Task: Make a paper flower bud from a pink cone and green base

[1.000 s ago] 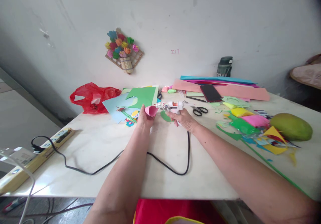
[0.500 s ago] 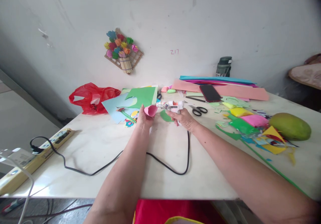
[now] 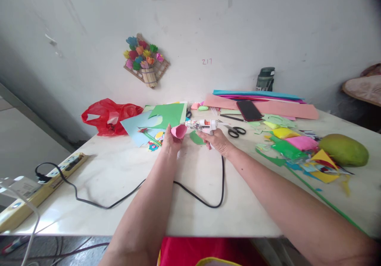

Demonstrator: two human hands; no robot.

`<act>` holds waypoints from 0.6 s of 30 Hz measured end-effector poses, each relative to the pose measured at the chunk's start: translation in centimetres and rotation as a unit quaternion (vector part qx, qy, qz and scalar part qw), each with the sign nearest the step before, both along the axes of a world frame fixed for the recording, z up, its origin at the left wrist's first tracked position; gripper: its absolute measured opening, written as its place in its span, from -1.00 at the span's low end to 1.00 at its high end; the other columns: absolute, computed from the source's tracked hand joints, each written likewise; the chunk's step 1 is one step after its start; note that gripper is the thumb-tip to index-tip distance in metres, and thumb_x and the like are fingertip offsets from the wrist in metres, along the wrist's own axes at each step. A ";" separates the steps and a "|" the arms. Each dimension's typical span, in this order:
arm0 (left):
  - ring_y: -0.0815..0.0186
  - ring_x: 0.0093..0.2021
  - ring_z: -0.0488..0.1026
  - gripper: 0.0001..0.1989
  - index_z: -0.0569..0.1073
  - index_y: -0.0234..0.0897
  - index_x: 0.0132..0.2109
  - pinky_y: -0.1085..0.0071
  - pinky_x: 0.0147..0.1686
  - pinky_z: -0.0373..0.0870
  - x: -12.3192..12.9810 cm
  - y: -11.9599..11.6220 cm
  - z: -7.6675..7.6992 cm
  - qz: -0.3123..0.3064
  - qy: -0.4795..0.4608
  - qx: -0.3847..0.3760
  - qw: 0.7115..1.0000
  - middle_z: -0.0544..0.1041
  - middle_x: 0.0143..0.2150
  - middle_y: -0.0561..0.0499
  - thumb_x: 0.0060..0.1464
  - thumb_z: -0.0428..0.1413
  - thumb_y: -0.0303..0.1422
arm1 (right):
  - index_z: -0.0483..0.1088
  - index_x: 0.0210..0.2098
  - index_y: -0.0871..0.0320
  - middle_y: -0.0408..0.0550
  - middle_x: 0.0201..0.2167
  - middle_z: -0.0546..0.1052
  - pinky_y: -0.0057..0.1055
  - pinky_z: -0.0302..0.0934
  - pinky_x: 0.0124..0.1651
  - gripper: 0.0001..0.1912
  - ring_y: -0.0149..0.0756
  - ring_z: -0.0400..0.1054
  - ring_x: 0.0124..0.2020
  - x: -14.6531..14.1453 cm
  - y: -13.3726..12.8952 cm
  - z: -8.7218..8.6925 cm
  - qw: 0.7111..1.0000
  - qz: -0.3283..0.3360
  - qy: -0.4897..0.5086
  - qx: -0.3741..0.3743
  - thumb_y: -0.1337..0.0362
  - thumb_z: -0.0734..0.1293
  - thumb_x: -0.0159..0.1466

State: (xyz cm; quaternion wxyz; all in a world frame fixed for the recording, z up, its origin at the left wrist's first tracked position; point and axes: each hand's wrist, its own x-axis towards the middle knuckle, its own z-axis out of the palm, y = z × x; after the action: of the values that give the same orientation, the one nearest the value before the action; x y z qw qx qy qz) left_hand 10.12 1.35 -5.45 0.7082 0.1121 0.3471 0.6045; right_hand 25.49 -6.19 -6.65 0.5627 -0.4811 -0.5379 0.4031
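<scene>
Holding curled pink paper [image 3: 179, 131] in left grip [image 3: 172, 143], above middle of counter [image 3: 196, 222], toward the wall side. Left grip closed lightly on paper, with thumb raised beside it; remaining fingers partly hidden. Probably pinched softly to avoid crushing the hollow. Turned with open end seemingly toward right and up, likely to leave rim accessible.

Gripping glue gun [image 3: 210, 124] by handle in right grip [image 3: 218, 139], closed firmly around it; cannot tell whether pressing trigger. Pointed leftward, nearly level, with nozzle just beside pink rim; cannot tell whether touching. Judged to be angled so as to reach edge without bringing tip onto left fingers.

Connected through black cord [image 3: 222, 182] to power strip [image 3: 70, 162] at left edge of counter. Laid in slack loops, passing beneath left forearm; slack likely useful for moving gun freely.

Noted beneath and between both grips: green paper piece [image 3: 196, 137], flat on counter. Noted just beyond right grip: scissors [image 3: 237, 132], handles to the right, apparently within easy reach. Noted farther left: large green sheet [image 3: 171, 113] with curved cut-out, overlapping pale blue sheet [image 3: 131, 126], well out of nozzle's line.
</scene>
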 end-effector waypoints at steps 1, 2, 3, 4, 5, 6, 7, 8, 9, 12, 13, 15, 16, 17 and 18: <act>0.38 -0.55 0.45 -0.80 0.31 -0.30 -0.34 0.50 -0.56 0.39 0.0 0.0 0.0 0.001 -0.001 -0.001 1.000 0.46 -0.51 0.05 0.15 0.01 -0.25 | 0.29 -0.69 0.20 -0.19 -0.78 0.29 -0.52 0.04 -0.76 -0.55 -0.50 0.13 -0.80 0.1 0.1 -0.1 1.000 -0.005 0.001 -0.001 -0.05 0.44 -0.09; 0.37 -0.55 0.45 -0.81 0.31 -0.29 -0.34 0.50 -0.56 0.39 0.0 0.0 0.0 0.002 -0.002 -0.001 1.000 0.46 -0.51 0.05 0.15 0.01 -0.25 | 0.28 -0.69 0.20 -0.19 -0.78 0.29 -0.52 0.03 -0.76 -0.55 -0.50 0.14 -0.80 0.2 0.2 -0.2 1.000 -0.008 0.001 -0.002 -0.05 0.44 -0.09; 0.37 -0.55 0.45 -0.81 0.31 -0.29 -0.34 0.49 -0.57 0.39 0.0 0.0 0.0 0.002 -0.002 -0.001 1.000 0.45 -0.51 0.05 0.15 0.01 -0.25 | 0.29 -0.68 0.20 -0.19 -0.78 0.29 -0.52 0.03 -0.76 -0.55 -0.50 0.14 -0.80 0.3 0.3 -0.3 1.000 -0.009 0.001 -0.002 -0.04 0.44 -0.08; 0.37 -0.55 0.45 -0.81 0.31 -0.29 -0.34 0.49 -0.57 0.39 0.0 0.0 0.0 0.002 -0.003 -0.001 1.000 0.45 -0.51 0.05 0.15 0.01 -0.25 | 0.29 -0.68 0.20 -0.19 -0.77 0.30 -0.52 0.03 -0.75 -0.56 -0.49 0.14 -0.79 0.4 0.3 -0.3 1.000 -0.008 0.002 0.000 -0.04 0.44 -0.08; 0.36 -0.54 0.45 -0.81 0.31 -0.30 -0.33 0.49 -0.57 0.39 -0.1 0.0 0.0 0.000 -0.004 0.001 1.000 0.45 -0.51 0.04 0.15 0.01 -0.25 | 0.29 -0.67 0.20 -0.19 -0.77 0.30 -0.51 0.03 -0.75 -0.56 -0.49 0.15 -0.79 0.5 0.4 -0.4 1.000 -0.007 0.001 0.002 -0.04 0.44 -0.07; 0.36 -0.54 0.45 -0.81 0.31 -0.30 -0.32 0.49 -0.57 0.38 -0.1 0.0 0.0 0.000 -0.005 0.000 1.000 0.45 -0.50 0.04 0.15 0.01 -0.25 | 0.29 -0.67 0.20 -0.19 -0.77 0.30 -0.51 0.03 -0.74 -0.56 -0.49 0.15 -0.79 0.5 0.3 -0.4 1.000 -0.004 -0.001 0.003 -0.04 0.44 -0.07; 0.36 -0.54 0.46 -0.81 0.31 -0.30 -0.32 0.49 -0.57 0.39 -0.1 0.0 0.0 0.000 -0.006 0.000 1.000 0.46 -0.50 0.03 0.15 0.01 -0.25 | 0.29 -0.68 0.20 -0.19 -0.77 0.30 -0.51 0.03 -0.74 -0.56 -0.49 0.14 -0.79 0.5 0.3 -0.3 1.000 -0.001 -0.003 0.004 -0.04 0.43 -0.07; 0.36 -0.54 0.46 -0.81 0.32 -0.30 -0.31 0.49 -0.56 0.39 -0.1 0.0 0.0 0.001 -0.007 -0.001 1.000 0.46 -0.49 0.03 0.15 0.01 -0.25 | 0.28 -0.68 0.20 -0.19 -0.78 0.30 -0.51 0.02 -0.74 -0.56 -0.50 0.14 -0.79 0.4 0.2 -0.2 1.000 0.002 -0.006 0.003 -0.04 0.43 -0.07; 0.36 -0.54 0.45 -0.81 0.32 -0.30 -0.31 0.49 -0.56 0.39 0.0 0.1 0.0 0.004 -0.008 -0.004 1.000 0.46 -0.49 0.03 0.14 0.02 -0.25 | 0.27 -0.69 0.20 -0.20 -0.78 0.29 -0.51 0.02 -0.74 -0.55 -0.50 0.14 -0.80 0.4 0.1 -0.1 1.000 0.006 -0.008 0.002 -0.04 0.43 -0.07; 0.38 -0.54 0.44 -0.83 0.32 -0.30 -0.31 0.49 -0.53 0.41 0.0 0.1 0.0 0.012 -0.007 -0.011 1.000 0.45 -0.49 0.05 0.13 0.03 -0.26 | 0.27 -0.70 0.20 -0.21 -0.79 0.27 -0.50 0.03 -0.74 -0.55 -0.50 0.12 -0.81 0.2 -0.2 0.2 1.000 0.013 -0.009 0.001 -0.05 0.43 -0.08; 0.38 -0.54 0.44 -0.83 0.32 -0.30 -0.30 0.49 -0.52 0.41 0.0 0.1 0.1 0.013 -0.008 -0.012 1.000 0.45 -0.49 0.05 0.13 0.04 -0.27 | 0.27 -0.70 0.20 -0.21 -0.79 0.27 -0.49 0.04 -0.74 -0.55 -0.50 0.12 -0.81 0.1 -0.2 0.2 1.000 0.013 -0.008 0.001 -0.05 0.43 -0.09; 0.38 -0.54 0.44 -0.84 0.33 -0.30 -0.29 0.49 -0.52 0.41 0.0 0.0 0.1 0.013 -0.011 -0.012 1.000 0.45 -0.49 0.05 0.13 0.04 -0.27 | 0.28 -0.69 0.20 -0.21 -0.78 0.28 -0.49 0.05 -0.73 -0.55 -0.50 0.12 -0.81 0.1 -0.2 0.2 1.000 0.011 -0.007 0.002 -0.05 0.44 -0.09; 0.38 -0.54 0.45 -0.83 0.33 -0.30 -0.29 0.49 -0.53 0.41 0.0 0.0 0.1 0.012 -0.012 -0.012 1.000 0.45 -0.49 0.05 0.13 0.04 -0.27 | 0.28 -0.69 0.19 -0.21 -0.78 0.28 -0.49 0.05 -0.73 -0.55 -0.49 0.13 -0.81 0.2 -0.1 0.1 1.000 0.009 -0.008 0.001 -0.05 0.44 -0.09; 0.37 -0.54 0.45 -0.83 0.33 -0.30 -0.29 0.49 -0.54 0.40 0.0 0.0 0.1 0.010 -0.013 -0.011 1.000 0.45 -0.49 0.04 0.13 0.04 -0.27 | 0.27 -0.70 0.19 -0.21 -0.79 0.28 -0.49 0.04 -0.73 -0.55 -0.49 0.13 -0.81 0.2 -0.1 0.1 1.000 0.007 -0.008 0.000 -0.05 0.44 -0.09; 0.37 -0.54 0.45 -0.83 0.33 -0.30 -0.29 0.49 -0.56 0.40 0.0 0.0 0.1 0.009 -0.012 -0.012 1.000 0.45 -0.49 0.04 0.13 0.04 -0.26 | 0.27 -0.70 0.19 -0.21 -0.80 0.27 -0.49 0.03 -0.73 -0.55 -0.49 0.13 -0.80 0.3 0.0 0.0 1.000 0.003 -0.009 -0.002 -0.05 0.44 -0.08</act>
State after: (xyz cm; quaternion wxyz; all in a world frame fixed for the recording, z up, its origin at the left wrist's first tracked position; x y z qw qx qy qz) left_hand 10.07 1.30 -5.31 0.7085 0.0933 0.3466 0.6077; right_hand 25.76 -6.18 -6.68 0.5556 -0.4843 -0.5434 0.4018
